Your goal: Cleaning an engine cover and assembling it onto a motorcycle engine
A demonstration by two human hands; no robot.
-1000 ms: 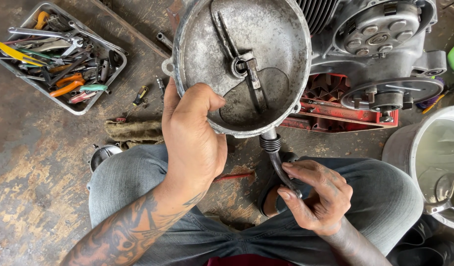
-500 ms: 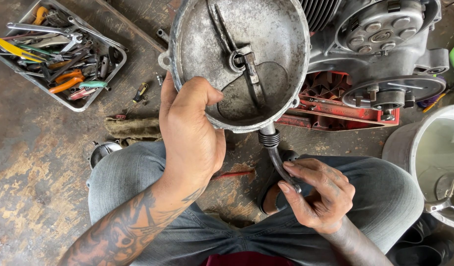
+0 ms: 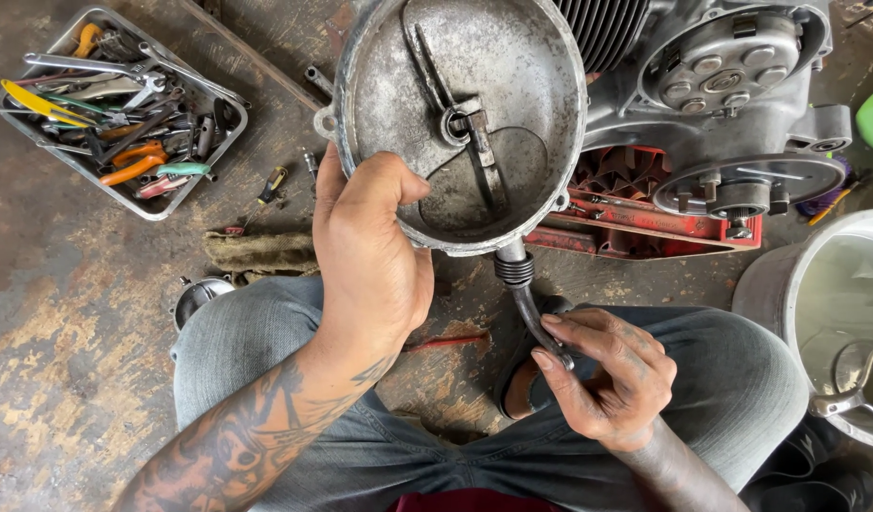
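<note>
My left hand [image 3: 370,256] grips the lower rim of a round grey metal engine cover [image 3: 522,85], holding it up with its hollow inside facing me. A lever arm and pivot [image 3: 465,123] sit inside the cover. A curved metal lever [image 3: 527,308] with a spring at its top sticks out below the cover's rim. My right hand [image 3: 607,379] pinches the lower end of that lever between thumb and fingers. Both hands are over my lap, and I sit cross-legged in grey trousers.
A grey engine block [image 3: 730,104] rests on a red stand [image 3: 645,213] behind the cover. A metal tray [image 3: 162,207] of pliers and wrenches lies at the far left. A rag [image 3: 256,251] and a small screwdriver [image 3: 271,185] lie on the floor. A white bucket [image 3: 825,313] stands on the right.
The cover has shifted slightly left and up in view. My left hand has slid along its rim, and my right hand keeps its pinch on the lever's end.
</note>
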